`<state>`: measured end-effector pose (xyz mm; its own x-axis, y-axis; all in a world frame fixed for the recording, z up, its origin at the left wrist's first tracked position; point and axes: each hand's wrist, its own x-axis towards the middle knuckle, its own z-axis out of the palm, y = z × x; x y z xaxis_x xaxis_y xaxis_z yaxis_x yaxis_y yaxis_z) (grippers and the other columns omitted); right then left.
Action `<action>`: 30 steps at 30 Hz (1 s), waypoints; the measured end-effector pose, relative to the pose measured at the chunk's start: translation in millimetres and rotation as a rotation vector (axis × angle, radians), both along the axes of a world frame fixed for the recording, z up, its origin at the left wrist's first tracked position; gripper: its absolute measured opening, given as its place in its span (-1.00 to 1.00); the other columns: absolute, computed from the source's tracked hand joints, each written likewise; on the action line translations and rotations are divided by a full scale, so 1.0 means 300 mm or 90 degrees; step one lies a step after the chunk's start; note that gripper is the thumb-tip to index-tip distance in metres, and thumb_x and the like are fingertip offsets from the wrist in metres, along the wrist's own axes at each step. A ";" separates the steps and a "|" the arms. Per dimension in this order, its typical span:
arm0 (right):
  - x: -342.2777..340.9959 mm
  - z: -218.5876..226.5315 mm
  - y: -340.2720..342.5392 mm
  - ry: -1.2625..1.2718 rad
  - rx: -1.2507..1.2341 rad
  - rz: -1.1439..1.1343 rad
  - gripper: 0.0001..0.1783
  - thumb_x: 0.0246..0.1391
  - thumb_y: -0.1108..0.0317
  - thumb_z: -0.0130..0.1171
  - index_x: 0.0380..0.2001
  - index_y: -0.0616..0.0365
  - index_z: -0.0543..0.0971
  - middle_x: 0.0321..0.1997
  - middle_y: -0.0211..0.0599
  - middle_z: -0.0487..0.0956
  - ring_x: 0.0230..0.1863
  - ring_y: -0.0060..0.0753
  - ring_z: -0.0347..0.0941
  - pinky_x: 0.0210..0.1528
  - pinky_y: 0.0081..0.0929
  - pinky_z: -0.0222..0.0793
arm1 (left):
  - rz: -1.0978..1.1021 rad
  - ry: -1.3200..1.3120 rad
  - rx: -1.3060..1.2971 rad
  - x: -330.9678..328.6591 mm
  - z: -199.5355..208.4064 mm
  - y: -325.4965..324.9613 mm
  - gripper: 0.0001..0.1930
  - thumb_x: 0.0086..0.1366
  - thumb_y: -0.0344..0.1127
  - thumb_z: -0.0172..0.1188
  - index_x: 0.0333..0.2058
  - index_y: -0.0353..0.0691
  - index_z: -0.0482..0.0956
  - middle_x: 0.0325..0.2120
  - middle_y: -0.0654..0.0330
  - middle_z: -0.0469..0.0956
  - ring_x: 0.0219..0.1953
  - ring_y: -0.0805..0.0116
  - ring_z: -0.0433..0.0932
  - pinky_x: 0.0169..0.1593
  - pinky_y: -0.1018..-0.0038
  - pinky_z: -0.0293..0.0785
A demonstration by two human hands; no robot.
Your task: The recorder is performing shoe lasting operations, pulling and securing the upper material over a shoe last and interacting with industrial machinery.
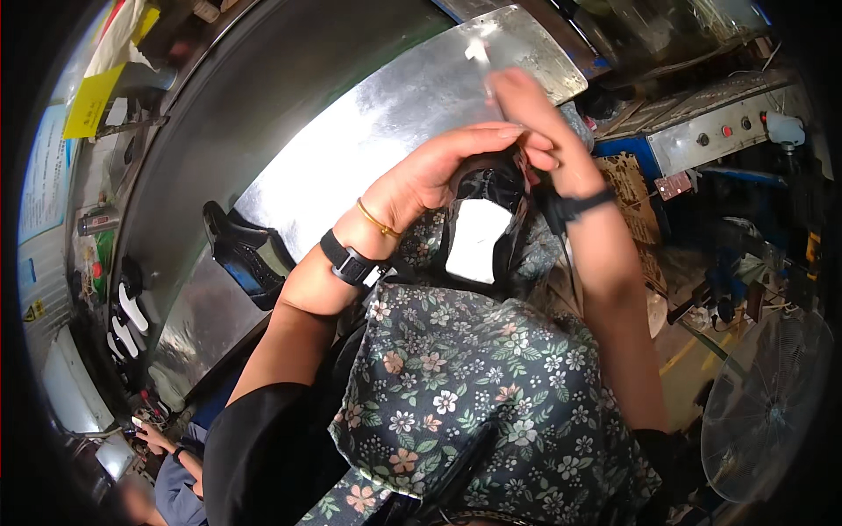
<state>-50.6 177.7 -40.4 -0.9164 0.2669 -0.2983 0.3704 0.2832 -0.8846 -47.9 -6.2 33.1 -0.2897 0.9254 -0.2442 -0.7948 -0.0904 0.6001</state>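
Cupping a black shoe (488, 186), white insert (478, 241) inside, left hand (434, 167) curved round it, right hand (531, 101) blurred, grip unclear.

Looks like a black shoe (488, 186), glossy toward the far part, with a smooth, roughly oblong white piece (478, 241) set between dark sides. Sits mid-scene, lengthwise near to far, white face up, far end partly hidden.

The worktop (377, 114) is shiny metal; floral apron (474, 377) — matt cloth; held black piece (487, 185) — glossy; white panel (478, 241), matt.
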 end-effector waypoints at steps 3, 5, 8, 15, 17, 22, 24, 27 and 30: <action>0.250 0.198 0.099 0.161 -0.504 -0.237 -0.67 0.22 0.26 -0.05 -0.15 0.34 0.46 -0.20 -0.18 0.49 -0.24 -0.24 0.50 -0.29 -0.28 0.41 | -0.017 0.051 0.012 -0.010 -0.036 0.039 -0.65 0.36 -0.17 -0.02 -0.22 -0.39 0.57 -0.32 0.03 0.62 -0.32 0.27 0.63 -0.22 0.46 0.57; 0.448 0.273 0.100 0.205 -0.469 -0.146 -0.56 0.30 0.05 -0.12 -0.26 0.29 0.46 -0.57 -0.30 0.40 -0.62 -0.44 0.29 -0.52 -0.50 0.30 | -0.070 0.018 -0.012 -0.025 -0.068 0.069 -0.68 0.34 -0.20 0.00 -0.22 -0.37 0.57 -0.33 0.04 0.62 -0.31 0.29 0.63 -0.21 0.46 0.57; 0.638 0.438 -0.019 0.062 0.089 -0.001 -0.68 0.23 0.17 0.04 -0.45 0.21 0.51 -0.48 -0.18 0.58 -0.52 -0.41 0.48 -0.45 -0.51 0.38 | -0.065 -0.013 -0.075 -0.023 -0.146 0.121 -0.73 0.33 -0.26 0.02 -0.23 -0.38 0.56 -0.37 0.08 0.63 -0.35 0.33 0.63 -0.23 0.44 0.59; 0.808 0.339 -0.162 -0.054 -0.333 -0.041 -0.68 0.35 0.26 -0.13 -0.12 0.29 0.50 -0.06 -0.18 0.55 -0.17 -0.58 0.44 -0.07 -0.58 0.33 | -0.102 -0.085 -0.194 0.012 -0.163 0.196 -0.75 0.35 -0.30 -0.02 -0.28 -0.37 0.56 -0.41 0.14 0.63 -0.40 0.35 0.62 -0.26 0.45 0.58; 0.796 0.318 -0.139 -0.065 -0.324 -0.005 -0.67 0.35 0.25 -0.14 -0.12 0.30 0.49 -0.13 -0.23 0.56 -0.20 -0.61 0.44 -0.12 -0.60 0.35 | -0.101 -0.083 -0.231 0.023 -0.164 0.202 -0.75 0.35 -0.30 -0.03 -0.29 -0.37 0.56 -0.42 0.15 0.63 -0.40 0.35 0.62 -0.27 0.45 0.58; 0.808 0.263 -0.175 -0.071 -0.297 -0.043 -0.71 0.33 0.22 -0.06 -0.23 0.28 0.46 -0.37 -0.37 0.49 -0.34 -0.63 0.37 -0.29 -0.61 0.33 | -0.090 -0.062 -0.184 0.042 -0.193 0.200 -0.73 0.36 -0.31 -0.06 -0.30 -0.37 0.56 -0.43 0.14 0.62 -0.41 0.34 0.61 -0.24 0.46 0.56; 0.828 0.212 -0.245 -0.050 -0.162 -0.103 -0.70 0.29 0.19 0.00 -0.21 0.25 0.45 -0.40 -0.42 0.46 -0.38 -0.64 0.31 -0.31 -0.56 0.30 | -0.069 -0.007 -0.205 0.064 -0.161 0.194 -0.73 0.37 -0.30 -0.05 -0.30 -0.38 0.56 -0.44 0.15 0.61 -0.41 0.37 0.59 -0.22 0.47 0.55; 0.810 0.242 -0.248 -0.040 -0.208 -0.077 -0.70 0.29 0.18 0.00 -0.18 0.22 0.49 -0.36 -0.42 0.49 -0.33 -0.64 0.35 -0.25 -0.53 0.33 | -0.057 -0.025 -0.178 0.053 -0.190 0.180 -0.72 0.37 -0.27 -0.04 -0.31 -0.37 0.56 -0.44 0.16 0.61 -0.42 0.37 0.59 -0.24 0.47 0.54; 0.782 0.287 -0.238 -0.014 -0.321 -0.141 -0.70 0.29 0.17 0.01 -0.20 0.23 0.50 -0.35 -0.44 0.50 -0.31 -0.65 0.38 -0.24 -0.54 0.34 | -0.068 -0.043 -0.190 0.040 -0.183 0.186 -0.73 0.37 -0.27 -0.03 -0.32 -0.36 0.56 -0.45 0.16 0.61 -0.42 0.38 0.59 -0.26 0.48 0.54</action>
<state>184.1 106.2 45.6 -0.8469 0.2716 -0.4571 0.3923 -0.2612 -0.8820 -35.9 49.5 -21.9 -0.1693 0.8346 -0.5242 -0.8293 0.1668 0.5333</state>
